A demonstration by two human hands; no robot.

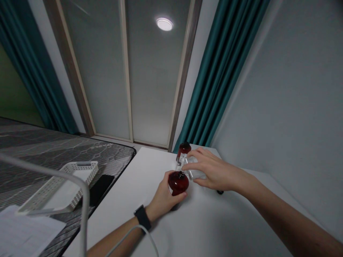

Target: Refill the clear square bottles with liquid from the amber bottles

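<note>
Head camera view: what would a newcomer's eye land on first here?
At the middle of the white table, the left hand grips a round dark red bottle, while the right hand holds a clear container beside a second dark red bottle. Higher up, a teal curtain and a round ceiling light catch the eye.

Glossy red bottle (178, 182), smooth white tabletop (214, 228)

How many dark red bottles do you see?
2: a round dark red bottle in the left hand, a second dark red bottle standing beyond the right hand. More could be hidden.
</note>
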